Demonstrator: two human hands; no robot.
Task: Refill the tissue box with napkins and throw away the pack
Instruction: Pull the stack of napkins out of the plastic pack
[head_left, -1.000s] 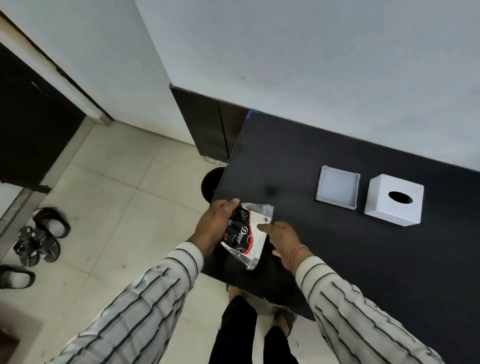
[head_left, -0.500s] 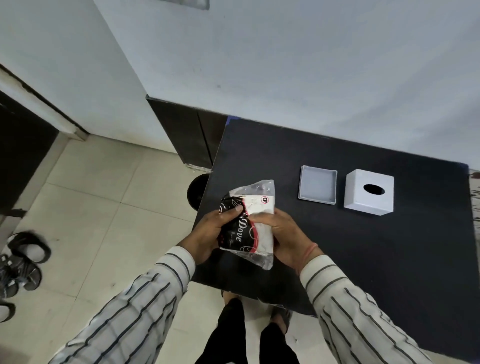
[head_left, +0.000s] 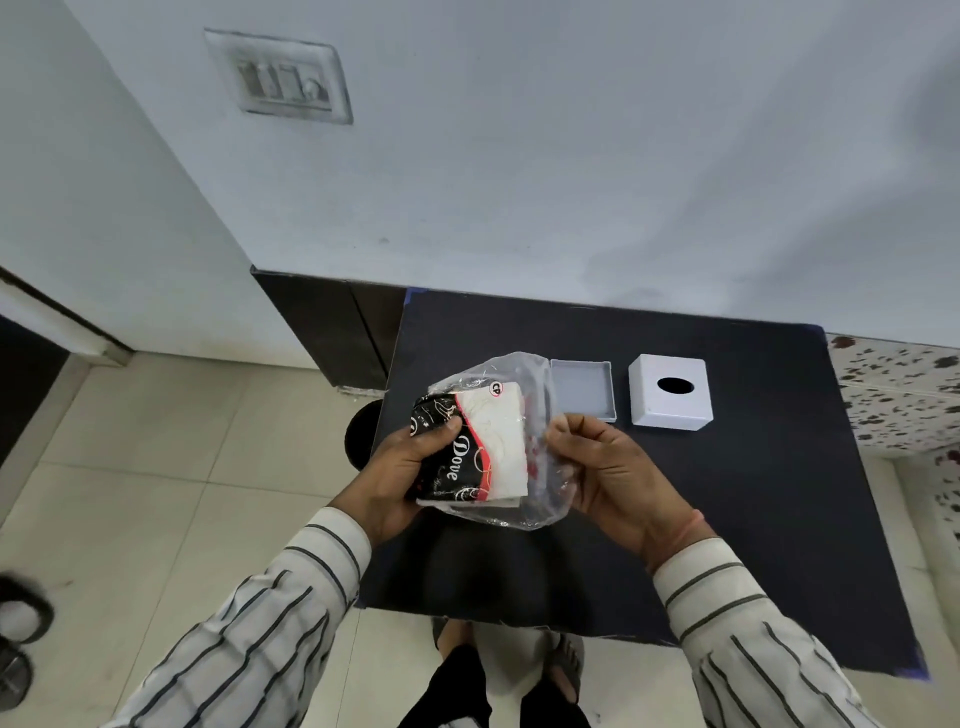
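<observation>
Both hands hold a napkin pack (head_left: 480, 447) above the left part of a black table (head_left: 753, 519). The pack is clear plastic with black, red and white print, and white napkins show inside. My left hand (head_left: 400, 473) grips its printed left side. My right hand (head_left: 597, 467) pinches the loose clear plastic on its right side. A white tissue box (head_left: 670, 392) with an oval hole on top stands on the table beyond my right hand. Its shallow white lid or base (head_left: 582, 389) lies open just left of it.
A dark round bin (head_left: 358, 436) stands on the tiled floor at the table's left edge, partly hidden. Dark cabinets (head_left: 332, 332) sit against the wall behind it. Sandals (head_left: 21, 623) lie at the far left. My feet (head_left: 509, 670) are below the table's near edge.
Both hands have lifted the pack off the table and raised it. My right hand has shifted to pull the clear plastic away to the right. The view has tilted up toward the wall.
</observation>
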